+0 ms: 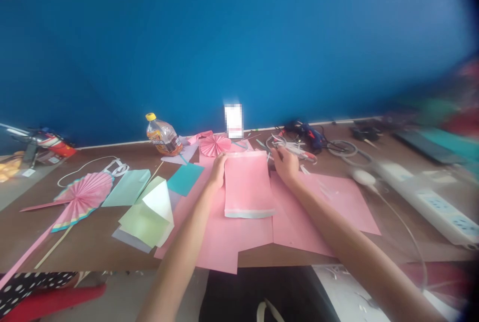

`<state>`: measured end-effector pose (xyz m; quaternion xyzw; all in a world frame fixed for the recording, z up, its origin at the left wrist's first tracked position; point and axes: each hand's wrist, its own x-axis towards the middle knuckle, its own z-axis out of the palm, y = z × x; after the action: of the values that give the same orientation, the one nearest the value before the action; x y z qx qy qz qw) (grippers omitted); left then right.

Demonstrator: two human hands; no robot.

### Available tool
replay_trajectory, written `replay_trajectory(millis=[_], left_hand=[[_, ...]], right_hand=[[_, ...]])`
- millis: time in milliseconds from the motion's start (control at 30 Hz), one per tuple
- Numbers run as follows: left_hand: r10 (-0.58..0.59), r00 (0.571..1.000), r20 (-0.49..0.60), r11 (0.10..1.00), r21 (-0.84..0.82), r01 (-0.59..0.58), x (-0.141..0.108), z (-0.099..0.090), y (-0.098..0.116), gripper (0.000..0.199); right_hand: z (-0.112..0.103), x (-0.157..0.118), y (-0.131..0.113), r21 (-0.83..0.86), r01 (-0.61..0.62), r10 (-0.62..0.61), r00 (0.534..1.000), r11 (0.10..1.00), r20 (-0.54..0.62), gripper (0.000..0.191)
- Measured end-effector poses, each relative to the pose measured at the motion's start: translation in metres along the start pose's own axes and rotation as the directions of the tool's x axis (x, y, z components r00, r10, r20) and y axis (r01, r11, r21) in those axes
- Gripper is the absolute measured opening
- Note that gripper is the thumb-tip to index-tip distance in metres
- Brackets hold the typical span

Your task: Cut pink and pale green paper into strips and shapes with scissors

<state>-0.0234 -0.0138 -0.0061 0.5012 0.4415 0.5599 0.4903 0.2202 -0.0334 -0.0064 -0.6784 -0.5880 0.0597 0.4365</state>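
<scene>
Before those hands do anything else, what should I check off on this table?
1. Left hand at the small pink paper: ok, by its far left corner.
2. Right hand gripping something: cannot tell, too blurred.
3. Pale strip showing along that paper's near edge: ok.
4. Paper directly on bare tabletop: not ok, larger pink sheets lie beneath.
5. Bottle capped: ok, yellow cap on.

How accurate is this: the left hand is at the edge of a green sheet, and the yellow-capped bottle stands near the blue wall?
Not quite: the left hand is at the edge of a pink sheet, not a green one; the head view shows it. The rest holds.
</scene>
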Motion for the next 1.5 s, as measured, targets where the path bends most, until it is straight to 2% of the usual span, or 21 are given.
replay_trajectory(millis=[67, 200, 300, 367, 433, 500, 567, 600, 633, 700, 800, 900, 1033, 1233, 1500], left_hand=[[0.001, 1.0, 0.017, 1.0, 0.025, -0.001, -0.001, 0.0, 0.001, 0.021], [-0.014, 0.999, 0.037, 0.999, 0.032, 0.013, -0.001, -0.001, 0.001, 0.026], [0.02, 0.999, 0.032, 0.999, 0.041, -0.021, -0.001, 0.001, 0.0, 0.026], [0.057, 0.998, 0.013, 0.996, 0.074, -0.058, -0.002, 0.003, 0.0, 0.026], [0.065, 0.998, 0.011, 0.991, 0.114, -0.066, -0.004, 0.006, 0.001, 0.028], [0.066, 0.997, 0.035, 0.989, 0.133, -0.07, -0.005, 0.008, 0.002, 0.03], [0.086, 0.994, 0.067, 0.988, 0.124, -0.094, -0.006, 0.01, 0.002, 0.03], [0.101, 0.991, 0.085, 0.987, 0.114, -0.111, -0.006, 0.01, 0.002, 0.03], [0.114, 0.988, 0.102, 0.987, 0.102, -0.124, -0.006, 0.01, 0.002, 0.029], [0.131, 0.984, 0.123, 0.986, 0.086, -0.142, -0.006, 0.009, 0.001, 0.028], [0.144, 0.978, 0.152, 0.984, 0.08, -0.157, -0.005, 0.008, -0.001, 0.029], [0.154, 0.973, 0.171, 0.98, 0.096, -0.172, -0.005, 0.008, -0.002, 0.032], [0.172, 0.963, 0.206, 0.969, 0.143, -0.203, -0.007, 0.01, 0.001, 0.033], [0.199, 0.944, 0.262, 0.919, 0.286, -0.273, -0.014, 0.015, 0.011, 0.037], [0.247, 0.92, 0.303, 0.811, 0.455, -0.368, -0.022, 0.018, 0.013, 0.033]], right_hand=[[0.0, 0.0, 0.0, -0.034, -0.002, 0.001, 1.0, 0.999, -0.023, 0.04], [0.001, -0.001, 0.001, 0.055, 0.073, -0.071, 0.997, 0.996, -0.043, 0.022], [-0.002, -0.004, -0.001, -0.039, 0.044, -0.047, 0.996, 0.998, -0.073, 0.032], [-0.004, -0.007, -0.008, -0.091, 0.146, -0.152, 0.986, 0.985, -0.061, 0.036], [-0.005, -0.01, -0.019, -0.068, 0.358, -0.359, 0.933, 0.931, -0.006, 0.031], [-0.003, -0.011, -0.034, -0.024, 0.541, -0.538, 0.84, 0.841, 0.072, 0.028], [0.004, -0.011, -0.049, 0.001, 0.626, -0.619, 0.771, 0.78, 0.151, 0.026], [0.009, -0.011, -0.055, 0.02, 0.638, -0.63, 0.755, 0.77, 0.18, 0.025], [0.014, -0.011, -0.059, 0.038, 0.63, -0.625, 0.757, 0.775, 0.192, 0.024], [0.025, -0.011, -0.063, 0.076, 0.575, -0.579, 0.796, 0.815, 0.178, 0.023], [0.039, -0.013, -0.059, 0.098, 0.524, -0.533, 0.832, 0.846, 0.156, 0.024], [0.044, -0.015, -0.052, 0.1, 0.529, -0.538, 0.828, 0.843, 0.159, 0.024], [0.04, -0.015, -0.05, 0.125, 0.508, -0.523, 0.838, 0.852, 0.155, 0.025], [0.036, -0.018, -0.052, 0.114, 0.473, -0.487, 0.848, 0.874, 0.21, 0.027], [0.038, -0.02, -0.049, 0.013, 0.545, -0.536, 0.819, 0.838, 0.202, 0.028]])
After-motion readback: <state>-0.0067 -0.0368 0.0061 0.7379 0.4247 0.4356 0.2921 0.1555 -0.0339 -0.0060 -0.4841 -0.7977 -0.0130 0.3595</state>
